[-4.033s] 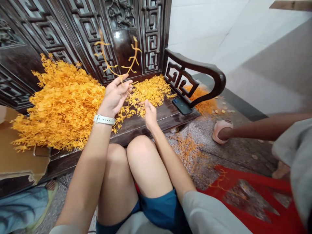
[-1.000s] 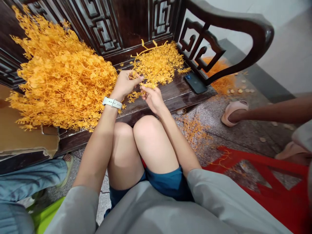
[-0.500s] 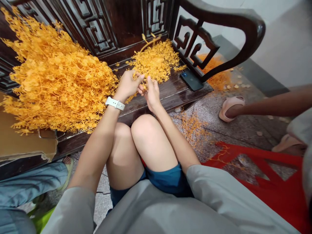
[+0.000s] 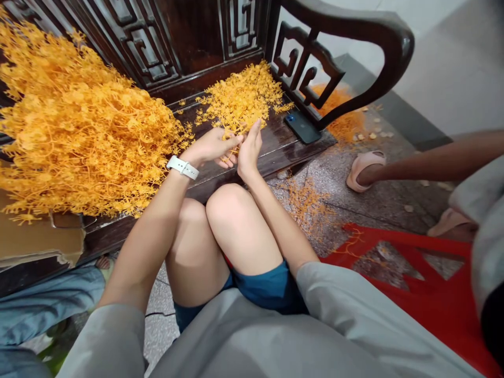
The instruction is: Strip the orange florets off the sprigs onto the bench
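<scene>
My left hand (image 4: 216, 145), with a pale watch (image 4: 182, 167) on its wrist, is partly curled in front of a small pile of yellow plastic pieces (image 4: 246, 97). A few yellow bits show between its thumb and fingers; their exact shape is too small to make out. My right hand (image 4: 249, 151) is beside it, fingers stretched and pointing up, palm turned to the left hand. To the left rises a big heap of branching yellow-orange plastic sprigs (image 4: 90, 131). Both hands are over the front part of a dark wooden bench (image 4: 275, 149).
A dark phone (image 4: 303, 127) lies near the bench's curved armrest (image 4: 378, 31). Orange scraps (image 4: 307, 202) litter the floor, with more orange strands (image 4: 342, 115) beyond the armrest. A red plastic stool (image 4: 444, 304), a cardboard box (image 4: 35, 236) and other people's legs (image 4: 433, 157) are nearby.
A curved yellow stem seen above the small pile is gone from there. My right fingers have straightened upward, and my left hand has lowered slightly. The view has shifted a little.
</scene>
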Action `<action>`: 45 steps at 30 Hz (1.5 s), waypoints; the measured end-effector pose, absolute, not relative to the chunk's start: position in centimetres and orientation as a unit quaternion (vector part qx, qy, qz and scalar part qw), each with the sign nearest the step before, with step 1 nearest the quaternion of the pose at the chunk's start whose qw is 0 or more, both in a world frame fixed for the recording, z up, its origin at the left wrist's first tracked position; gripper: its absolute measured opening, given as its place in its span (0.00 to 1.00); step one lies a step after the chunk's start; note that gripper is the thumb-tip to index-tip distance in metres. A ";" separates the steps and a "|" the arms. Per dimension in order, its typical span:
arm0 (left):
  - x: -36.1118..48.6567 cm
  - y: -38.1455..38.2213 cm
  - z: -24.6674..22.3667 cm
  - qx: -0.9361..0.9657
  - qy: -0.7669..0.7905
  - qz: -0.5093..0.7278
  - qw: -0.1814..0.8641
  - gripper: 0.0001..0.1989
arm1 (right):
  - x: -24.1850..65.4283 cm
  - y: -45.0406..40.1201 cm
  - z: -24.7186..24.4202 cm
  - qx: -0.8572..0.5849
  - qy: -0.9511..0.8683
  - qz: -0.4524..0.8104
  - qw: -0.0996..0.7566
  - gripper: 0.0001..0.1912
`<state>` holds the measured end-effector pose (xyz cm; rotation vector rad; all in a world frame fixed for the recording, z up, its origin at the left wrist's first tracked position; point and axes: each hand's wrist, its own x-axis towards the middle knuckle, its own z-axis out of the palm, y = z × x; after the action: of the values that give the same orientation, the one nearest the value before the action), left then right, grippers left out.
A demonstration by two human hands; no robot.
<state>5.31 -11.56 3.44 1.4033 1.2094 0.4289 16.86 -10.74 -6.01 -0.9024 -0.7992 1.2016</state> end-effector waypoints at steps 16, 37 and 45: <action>4.6 -11.7 2.9 0.611 0.477 0.242 0.584 0.22 | 16.1 -10.9 -6.5 -0.452 -0.326 0.436 0.706 0.33; 3.7 -13.1 6.4 0.494 0.452 0.403 0.624 0.25 | 18.0 -12.7 -4.0 -0.332 -0.323 0.634 0.619 0.29; 3.4 -13.6 7.0 0.502 0.431 0.389 0.641 0.27 | 20.9 -13.2 -1.6 -0.233 -0.268 0.715 0.602 0.32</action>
<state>3.42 -13.57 6.97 1.1444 0.9819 0.8878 20.92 -13.20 -1.57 -0.5400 -0.6217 1.6574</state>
